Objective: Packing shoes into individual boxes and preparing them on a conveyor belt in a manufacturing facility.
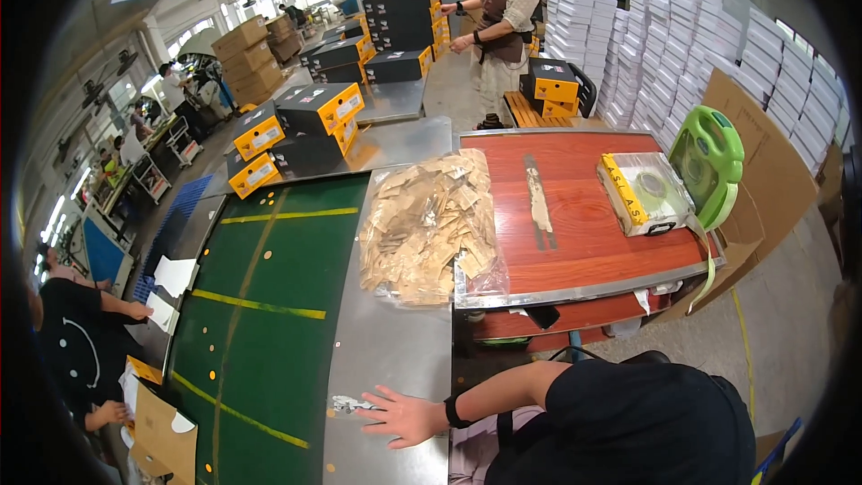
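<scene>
The metal apron point(386, 350) beside the belt looks brushed and dull; the green belt point(269, 305) is matt, rubbery. The red desk point(593, 216) shines like varnished wood — at its left edge, a clear, glossy plastic bag point(431, 224) holds tan paper packets.

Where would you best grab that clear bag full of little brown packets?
Probably the loose clear plastic at the bag's near corner, from the near side: it hangs past the wooden table's edge. The open hand lies flat on the metal surface nearby.

Beyond the flat hand point(406, 416): clear bag of tan packets point(429, 226); farther, black-and-yellow boxes point(310, 117); far right, white boxes point(682, 36).
</scene>
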{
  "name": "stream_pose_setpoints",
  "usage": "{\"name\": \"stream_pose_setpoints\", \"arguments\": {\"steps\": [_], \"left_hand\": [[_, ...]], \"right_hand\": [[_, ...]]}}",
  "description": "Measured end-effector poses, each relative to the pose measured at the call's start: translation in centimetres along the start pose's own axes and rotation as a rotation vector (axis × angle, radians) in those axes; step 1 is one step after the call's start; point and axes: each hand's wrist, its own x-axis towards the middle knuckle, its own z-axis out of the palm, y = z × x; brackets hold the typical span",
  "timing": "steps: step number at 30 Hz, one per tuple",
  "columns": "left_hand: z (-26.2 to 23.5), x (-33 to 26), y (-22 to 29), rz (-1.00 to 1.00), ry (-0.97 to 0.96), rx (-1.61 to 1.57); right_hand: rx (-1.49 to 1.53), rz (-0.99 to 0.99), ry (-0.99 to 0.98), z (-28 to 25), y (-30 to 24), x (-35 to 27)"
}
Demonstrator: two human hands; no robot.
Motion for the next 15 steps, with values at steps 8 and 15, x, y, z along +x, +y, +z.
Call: {"name": "stream_pose_setpoints", "arguments": {"steps": [8,15], "left_hand": [[-1.0,0.0,0.3,0.002,-0.039,0.025],[-0.7,0.0,0.2,-0.052,-0.087,-0.017]], "right_hand": [[0.025,-0.005,0.016,-0.1,-0.1,-0.1],[0.009,-0.015,0.020,-0.6,-0.2,0.1]]}}
